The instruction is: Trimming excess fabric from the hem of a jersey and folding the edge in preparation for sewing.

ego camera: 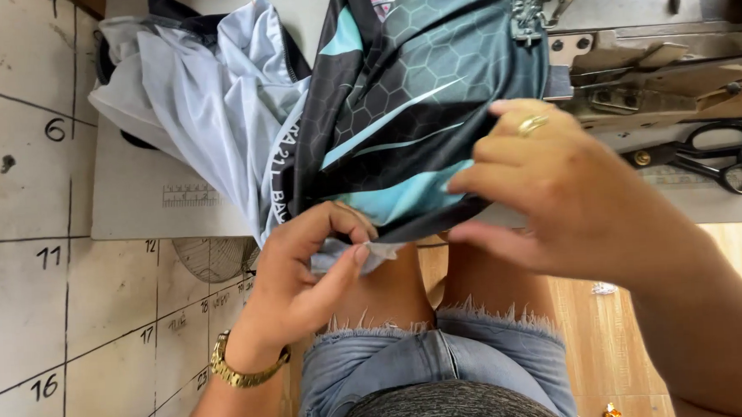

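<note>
Nearest the camera, frayed pale-blue denim shorts [432,360] cover the person's lap. Just above them the left hand [307,274], a gold metal wristwatch [243,371] on its wrist, pinches the pale hem of a black and teal hexagon-patterned sports jersey [407,90] between thumb and fingers. Right of that pinch, the right hand [554,196] grips the same edge. The jersey drapes off the table beyond. Farther right of the jersey lie black-handled steel scissors [707,159].
</note>
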